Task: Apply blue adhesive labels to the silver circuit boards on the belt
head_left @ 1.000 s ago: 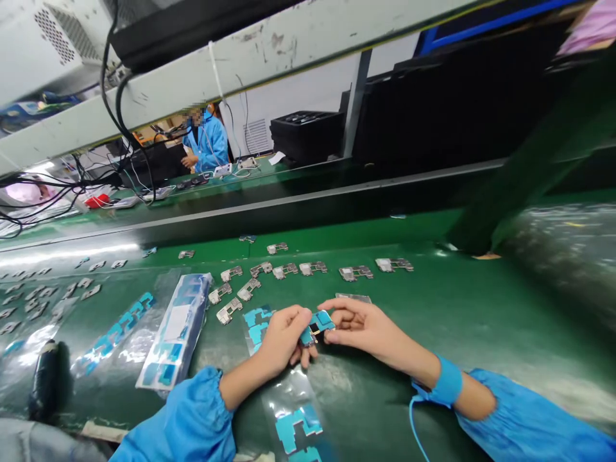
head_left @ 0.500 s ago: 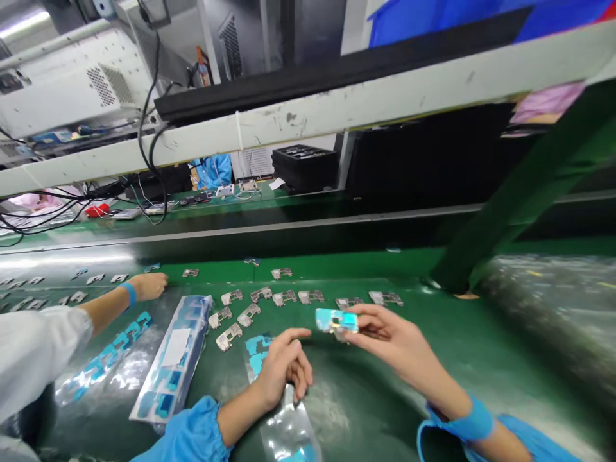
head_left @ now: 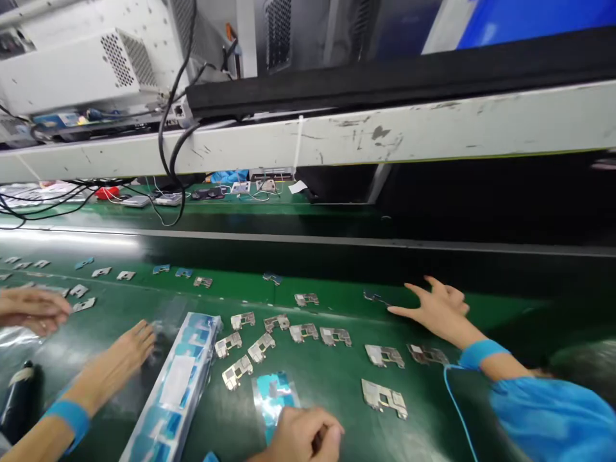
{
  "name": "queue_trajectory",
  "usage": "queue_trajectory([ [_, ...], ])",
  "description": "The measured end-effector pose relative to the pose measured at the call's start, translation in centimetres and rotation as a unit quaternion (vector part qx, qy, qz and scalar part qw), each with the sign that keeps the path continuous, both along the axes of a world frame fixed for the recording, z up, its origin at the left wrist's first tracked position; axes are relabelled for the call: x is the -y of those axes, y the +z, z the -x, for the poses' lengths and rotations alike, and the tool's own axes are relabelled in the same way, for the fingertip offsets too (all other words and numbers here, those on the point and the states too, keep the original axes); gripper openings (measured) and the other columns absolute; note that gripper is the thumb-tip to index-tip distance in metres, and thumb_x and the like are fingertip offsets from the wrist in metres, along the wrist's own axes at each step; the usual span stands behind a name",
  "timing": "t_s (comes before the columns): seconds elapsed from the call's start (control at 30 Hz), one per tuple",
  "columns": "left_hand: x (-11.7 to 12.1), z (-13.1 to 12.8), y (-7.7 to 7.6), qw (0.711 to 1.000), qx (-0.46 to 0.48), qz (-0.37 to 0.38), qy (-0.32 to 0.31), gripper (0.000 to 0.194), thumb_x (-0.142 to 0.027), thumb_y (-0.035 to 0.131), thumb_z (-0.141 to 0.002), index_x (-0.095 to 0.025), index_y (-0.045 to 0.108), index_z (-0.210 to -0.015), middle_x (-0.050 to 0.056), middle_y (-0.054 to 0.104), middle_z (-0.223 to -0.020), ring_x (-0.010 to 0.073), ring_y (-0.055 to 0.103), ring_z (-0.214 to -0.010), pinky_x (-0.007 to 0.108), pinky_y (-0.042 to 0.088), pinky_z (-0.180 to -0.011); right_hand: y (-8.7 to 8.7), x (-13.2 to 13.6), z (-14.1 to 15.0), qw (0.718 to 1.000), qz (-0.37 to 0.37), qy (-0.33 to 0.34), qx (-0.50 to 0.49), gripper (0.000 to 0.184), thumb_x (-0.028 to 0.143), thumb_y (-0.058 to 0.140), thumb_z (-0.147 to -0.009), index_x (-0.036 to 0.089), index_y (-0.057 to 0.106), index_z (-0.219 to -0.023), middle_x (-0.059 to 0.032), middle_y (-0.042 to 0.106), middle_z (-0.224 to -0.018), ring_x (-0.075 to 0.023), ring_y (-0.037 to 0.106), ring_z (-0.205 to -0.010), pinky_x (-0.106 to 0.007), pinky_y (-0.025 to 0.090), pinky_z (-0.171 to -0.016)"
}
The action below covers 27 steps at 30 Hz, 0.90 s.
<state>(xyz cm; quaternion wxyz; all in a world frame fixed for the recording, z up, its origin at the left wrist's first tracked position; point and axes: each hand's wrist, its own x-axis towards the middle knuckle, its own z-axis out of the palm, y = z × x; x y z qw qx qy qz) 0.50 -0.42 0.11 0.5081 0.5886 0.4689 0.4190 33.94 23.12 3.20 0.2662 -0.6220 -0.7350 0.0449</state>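
My right hand (head_left: 436, 309) is stretched far out over the green belt (head_left: 332, 385), fingers spread and nothing in them. Its fingertips are beside a small dark part (head_left: 373, 296) near the belt's far edge. My left hand (head_left: 304, 437) is curled in a pinch at the bottom edge, at the near end of a clear film strip with a blue sticker (head_left: 274, 393). What it pinches is hidden. Several flat metal parts (head_left: 384, 356) lie in rows between my hands, one nearer me (head_left: 385, 396).
A co-worker's two hands (head_left: 120, 353) (head_left: 33, 308) work on the belt at the left, next to a long blue-and-white packet (head_left: 178, 385). A black cylinder (head_left: 19, 401) lies at the far left. A white beam (head_left: 337, 138) and cables hang overhead.
My right hand has let go of the blue-covered part and reached out to the belt's far side. My left hand slid toward me along the film strip. The view has tilted up and shifted right.
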Motion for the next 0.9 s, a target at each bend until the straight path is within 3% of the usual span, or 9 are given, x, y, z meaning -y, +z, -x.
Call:
queue_trajectory([
  [0.13,0.0,0.5,0.8,0.999,-0.029,0.0,0.019,0.041,-0.061,0.054,-0.099,-0.034,0.075,-0.076,0.003,0.054,-0.049,0.0216,0.051,-0.045,0.036,0.043,-0.052,-0.8,-1.6,5.3,0.988,0.071,0.139,0.011,0.041,0.042,0.073,-0.104,0.021,0.067,-0.139,-0.012,0.067,-0.144,-0.0313,0.067,-0.126,-0.057,0.056,-0.106],
  [0.27,-0.1,0.9,1.3,0.998,-0.042,-0.042,0.025,0.056,-0.067,0.06,-0.091,-0.026,0.048,-0.053,0.001,0.04,-0.048,0.0183,0.04,-0.047,0.038,0.04,-0.057,-1.8,-3.2,11.8,0.954,0.129,0.27,-0.008,0.036,0.039,0.073,-0.105,0.02,0.069,-0.135,-0.011,0.07,-0.139,-0.0287,0.071,-0.119,-0.053,0.06,-0.101],
  [0.37,-0.4,0.9,1.4,0.996,-0.027,-0.069,0.048,0.066,-0.077,0.062,-0.083,-0.024,0.04,-0.051,0.001,0.037,-0.049,0.0179,0.038,-0.052,0.042,0.044,-0.067,-1.1,-3.6,13.1,0.949,0.13,0.285,-0.03,0.032,0.038,0.073,-0.105,0.02,0.07,-0.132,-0.0102,0.072,-0.135,-0.0269,0.073,-0.114,-0.05,0.062,-0.098],
  [0.47,-1.1,1.4,2.2,0.992,0.01,-0.062,0.107,0.062,-0.077,0.059,-0.09,-0.023,0.049,-0.061,0.002,0.046,-0.058,0.0197,0.047,-0.061,0.04,0.047,-0.071,0.5,-2.7,12.3,0.957,0.114,0.26,-0.065,0.03,0.039,0.072,-0.106,0.02,0.071,-0.129,-0.0094,0.073,-0.13,-0.0249,0.074,-0.108,-0.047,0.063,-0.094],
  [0.57,-2.3,2.5,3.9,0.986,0.064,-0.007,0.153,0.045,-0.069,0.056,-0.1,-0.024,0.059,-0.1,0.003,0.062,-0.08,0.02,0.063,-0.075,0.033,0.054,-0.071,1.8,0.7,11.8,0.962,0.096,0.227,-0.119,0.035,0.042,0.072,-0.105,0.018,0.07,-0.13,-0.0086,0.076,-0.122,-0.0247,0.076,-0.103,-0.049,0.063,-0.093],
  [0.67,-3.5,4.0,5.4,0.984,0.113,0.073,0.119,0.059,-0.069,0.061,-0.096,-0.025,0.047,-0.133,0.01,0.074,-0.108,0.0244,0.078,-0.087,0.033,0.062,-0.066,2.8,6.6,12.7,0.952,0.087,0.237,-0.172,0.05,0.047,0.078,-0.098,0.021,0.065,-0.138,-0.0072,0.081,-0.113,-0.0273,0.078,-0.106,-0.048,0.063,-0.1],
  [0.77,-4.3,4.9,6.2,0.98,0.135,0.127,0.068,0.072,-0.064,0.081,-0.082,-0.019,0.051,-0.13,0.012,0.08,-0.097,0.029,0.082,-0.075,0.034,0.064,-0.057,3.7,12.6,14.6,0.94,0.076,0.272,-0.19,0.052,0.045,0.078,-0.093,0.026,0.064,-0.14,-0.0061,0.083,-0.115,-0.0295,0.079,-0.11,-0.046,0.062,-0.102],
  [0.9,-4.7,5.6,6.3,0.978,0.14,0.111,0.106,0.064,-0.048,0.091,-0.077,-0.018,0.056,-0.121,0.003,0.077,-0.078,0.0229,0.081,-0.068,0.024,0.059,-0.053,3.2,17.4,16.6,0.946,0.027,0.256,-0.197,0.041,0.045,0.069,-0.102,0.025,0.066,-0.138,-0.0134,0.078,-0.131,-0.0361,0.072,-0.126,-0.057,0.057,-0.109],
])
